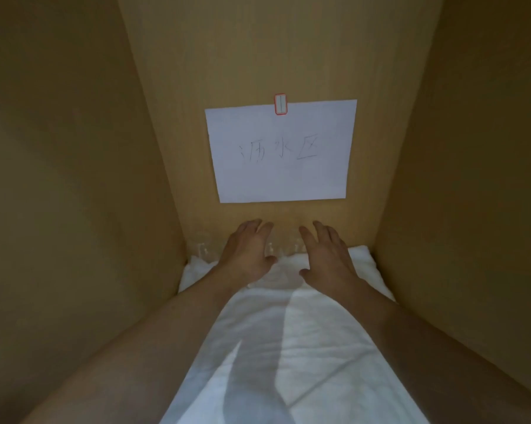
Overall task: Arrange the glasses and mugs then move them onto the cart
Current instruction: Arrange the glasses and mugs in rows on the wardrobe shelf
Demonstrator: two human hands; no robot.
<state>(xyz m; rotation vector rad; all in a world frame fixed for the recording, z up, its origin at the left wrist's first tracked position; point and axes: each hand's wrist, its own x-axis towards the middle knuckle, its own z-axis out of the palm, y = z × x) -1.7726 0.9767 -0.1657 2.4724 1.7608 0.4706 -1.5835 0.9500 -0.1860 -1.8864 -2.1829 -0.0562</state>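
Only clear glasses show at the back of the wooden cubby, and their count is hard to fix: faint outlines of perhaps three or four stand in a row against the rear wall, one to the left of the left hand, the others between and behind the two hands. They are transparent, colourless and blurred, so rims and bases can barely be made out; no mug can be picked out.

Two bare hands reach in. The left hand is held flat, fingers straight and close together, thumb out to the side, near a glass at its thumb; whether it touches it cannot be told. The right hand is spread, fingers straight and apart, hovering over the back of the cloth beside the glasses, holding nothing.

One white cloth covers the floor of the cubby, and the glasses stand at its far edge. One white sheet with handwritten characters hangs on the rear wall above, fixed by one red-edged clip.
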